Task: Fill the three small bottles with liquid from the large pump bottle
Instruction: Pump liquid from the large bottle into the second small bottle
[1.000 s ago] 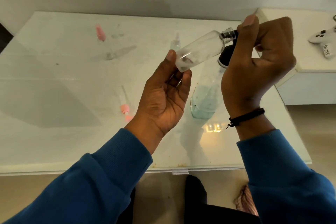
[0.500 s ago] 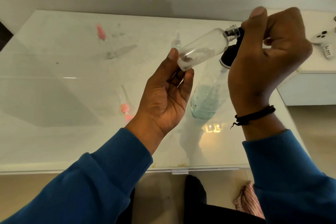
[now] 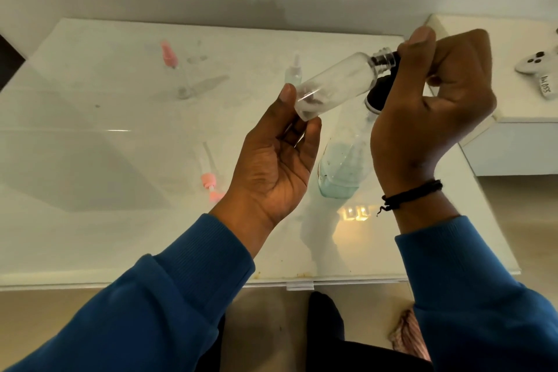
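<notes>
Glossy white glass tabletop (image 3: 90, 220) fills the view below a pale wall. At centre, the left hand (image 3: 271, 166) pinches the base of a small clear cylindrical plastic bottle (image 3: 335, 86) between thumb and curled fingers, tilted with its threaded neck toward two o'clock; it looks nearly empty. The right hand (image 3: 431, 106) curls over the black pump head (image 3: 379, 93) of a large clear pump bottle (image 3: 341, 172) standing on the table, pale blue liquid low inside. At twelve o'clock stands a second small clear bottle (image 3: 293, 72). Pink caps lie at eleven (image 3: 168, 54) and nine o'clock (image 3: 210, 183).
</notes>
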`<state>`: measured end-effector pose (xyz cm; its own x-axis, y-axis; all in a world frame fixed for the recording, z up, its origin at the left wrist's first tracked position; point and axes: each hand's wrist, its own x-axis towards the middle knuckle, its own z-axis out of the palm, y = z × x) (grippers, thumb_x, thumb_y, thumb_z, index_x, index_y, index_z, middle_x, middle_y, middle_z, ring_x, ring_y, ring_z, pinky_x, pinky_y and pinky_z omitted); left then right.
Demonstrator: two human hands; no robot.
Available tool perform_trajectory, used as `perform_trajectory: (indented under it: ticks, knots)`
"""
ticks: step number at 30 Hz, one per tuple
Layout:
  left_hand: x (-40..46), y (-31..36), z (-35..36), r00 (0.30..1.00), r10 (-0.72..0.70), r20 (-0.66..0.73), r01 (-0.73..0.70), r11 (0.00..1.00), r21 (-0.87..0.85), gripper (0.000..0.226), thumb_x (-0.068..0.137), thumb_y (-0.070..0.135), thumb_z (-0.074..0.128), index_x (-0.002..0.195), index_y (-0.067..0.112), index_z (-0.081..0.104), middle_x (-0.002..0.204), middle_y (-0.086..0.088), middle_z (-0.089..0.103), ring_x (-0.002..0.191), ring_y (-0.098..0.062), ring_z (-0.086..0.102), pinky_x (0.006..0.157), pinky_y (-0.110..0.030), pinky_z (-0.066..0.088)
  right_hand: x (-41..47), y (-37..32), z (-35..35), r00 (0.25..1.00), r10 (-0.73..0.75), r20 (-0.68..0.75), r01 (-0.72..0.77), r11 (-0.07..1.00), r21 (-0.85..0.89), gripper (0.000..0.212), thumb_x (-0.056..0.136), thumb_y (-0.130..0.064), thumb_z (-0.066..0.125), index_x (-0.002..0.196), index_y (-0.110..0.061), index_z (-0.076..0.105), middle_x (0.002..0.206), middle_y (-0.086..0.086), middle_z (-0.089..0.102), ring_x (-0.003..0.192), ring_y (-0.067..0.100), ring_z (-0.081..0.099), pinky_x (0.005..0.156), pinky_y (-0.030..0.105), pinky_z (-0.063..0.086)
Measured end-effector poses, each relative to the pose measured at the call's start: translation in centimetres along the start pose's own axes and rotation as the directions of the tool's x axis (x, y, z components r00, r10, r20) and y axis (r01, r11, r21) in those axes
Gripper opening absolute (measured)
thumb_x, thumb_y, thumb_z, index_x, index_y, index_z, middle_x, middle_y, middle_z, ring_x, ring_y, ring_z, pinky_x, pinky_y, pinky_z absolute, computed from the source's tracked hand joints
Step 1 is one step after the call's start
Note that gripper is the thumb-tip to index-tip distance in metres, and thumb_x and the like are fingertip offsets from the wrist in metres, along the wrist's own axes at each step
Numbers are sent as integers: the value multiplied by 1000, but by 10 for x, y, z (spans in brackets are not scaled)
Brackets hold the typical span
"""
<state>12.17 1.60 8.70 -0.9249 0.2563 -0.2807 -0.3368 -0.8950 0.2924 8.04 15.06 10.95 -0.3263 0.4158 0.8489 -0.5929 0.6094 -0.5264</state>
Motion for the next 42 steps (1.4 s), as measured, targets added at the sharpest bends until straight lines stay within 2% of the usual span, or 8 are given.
perform_trajectory:
  ticks: [5,10,20,24,29,34,38,42]
  knots:
    - [1,1,1,1000,7,12,-7,1000,14,61,73,25,76,130,6,63,100,-9,72,78,-14,69,59,-20,58,8,2,1,999,-1,-41,0,1000,-32,38,95,-4,61,58,4,56,59,13,47,61,10,40,63,13,31]
    - [0,0,0,1000,-2,0,2,1000,0,67,72,25,77,134,5,61,103,-10,71,80,-15,70,60,-21,59,0,0,-1,1000,6,-7,-6,1000,-1,36,96,-1,60,60,-3,54,65,-5,39,66,-3,36,66,9,30]
    - [-1,-1,1,1000,-2,3,2,1000,2,69,69,24,78,134,6,61,104,-10,71,80,-15,69,59,-21,58,-1,0,-2,1000,18,-8,-18,1000,4,36,96,0,60,61,-3,54,64,4,41,66,-2,37,66,10,30]
    - [1,0,2,1000,3,7,-3,1000,6,63,70,24,78,128,6,63,103,-9,71,81,-15,67,59,-20,57,8,2,-1,999,9,-31,-9,1000,-21,37,96,-4,61,59,2,55,60,13,48,61,14,41,62,18,32]
    - [0,0,1,1000,-6,3,6,1000,-6,55,73,24,76,124,7,65,98,-8,72,78,-14,69,58,-20,57,2,0,-1,1000,18,-12,-18,1000,-9,37,95,1,59,59,2,54,60,15,47,66,-1,36,65,10,30]
    - [1,0,2,1000,-3,3,3,1000,1,55,73,25,76,123,7,65,99,-9,72,79,-15,68,57,-20,57,9,3,-1,999,15,-32,-16,1000,-27,37,94,-3,60,58,3,55,59,16,51,60,15,43,60,23,35]
    - [1,-1,0,1000,-7,-8,7,1000,-7,60,74,25,76,129,6,63,102,-10,72,80,-15,69,58,-20,58,1,2,-1,999,33,-12,-33,999,-11,38,96,1,59,58,1,53,59,17,48,65,0,36,65,11,30]
    - [1,-1,0,1000,4,-12,-4,1000,7,64,71,25,77,130,5,62,107,-11,71,81,-16,68,59,-20,58,6,2,-3,999,31,-18,-31,999,-30,37,95,-3,60,58,1,54,59,17,50,61,15,40,61,20,32]
